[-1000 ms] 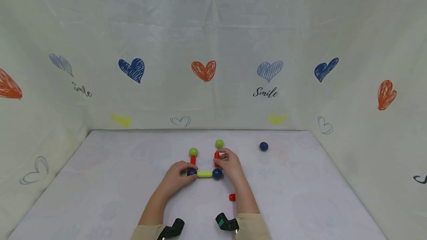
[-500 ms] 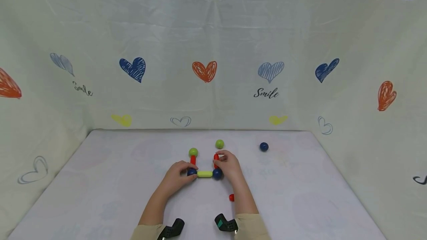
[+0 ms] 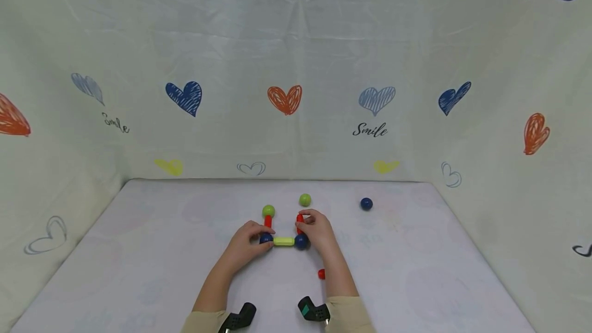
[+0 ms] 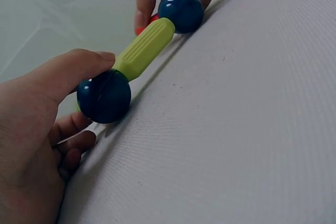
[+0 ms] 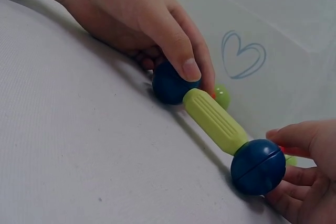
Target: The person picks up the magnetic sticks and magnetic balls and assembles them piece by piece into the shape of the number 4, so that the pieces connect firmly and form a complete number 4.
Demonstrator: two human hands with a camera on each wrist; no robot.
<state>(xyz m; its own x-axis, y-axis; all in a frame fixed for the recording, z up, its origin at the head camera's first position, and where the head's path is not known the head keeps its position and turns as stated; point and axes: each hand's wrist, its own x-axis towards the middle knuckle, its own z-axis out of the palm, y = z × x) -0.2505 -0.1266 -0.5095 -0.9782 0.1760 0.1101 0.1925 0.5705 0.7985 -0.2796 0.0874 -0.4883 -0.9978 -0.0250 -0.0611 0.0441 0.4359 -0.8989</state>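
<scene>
Handling a ball-and-rod piece on the table.
Head view: the left hand is pinching a blue ball, the right hand a red stick. Left wrist: a yellow-green rod is joining a second ball. Right wrist: left thumb is touching its ball.

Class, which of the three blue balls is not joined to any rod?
The far-right blue ball, lying apart; the other two blue balls cap the ends of the yellow-green rod.
</scene>
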